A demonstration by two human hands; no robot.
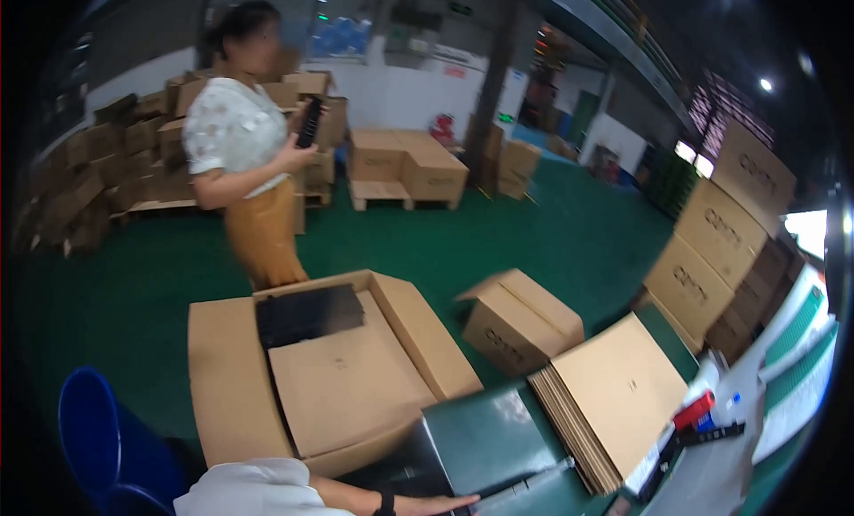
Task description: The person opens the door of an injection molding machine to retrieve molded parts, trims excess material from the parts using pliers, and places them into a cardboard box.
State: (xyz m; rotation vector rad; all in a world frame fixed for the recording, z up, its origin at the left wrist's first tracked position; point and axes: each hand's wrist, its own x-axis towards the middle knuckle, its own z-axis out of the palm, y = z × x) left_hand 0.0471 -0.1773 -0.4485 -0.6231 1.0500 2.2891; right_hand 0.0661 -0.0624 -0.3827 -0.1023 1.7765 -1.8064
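Resting flat at the bottom edge, my left hand (436,504) lies palm down on the dark green surface (485,440), its fingers (463,500) straight and close together, clamped on nothing. A black band sits on that wrist, and a white sleeve (253,489) covers the arm further back. My right hand is out of view. Just beside the hand I see a grey bar (525,485) lying on the surface, and past it a stack of flat cardboard sheets (614,391). An open carton (329,374) stands on the green floor near my left arm, with black items (309,313) at its far end and a cardboard sheet over the rest. A smaller carton (516,320) sits well apart. Another person (245,151) stands beyond, holding a black item (309,122). A blue chair (93,436) is at lower left.
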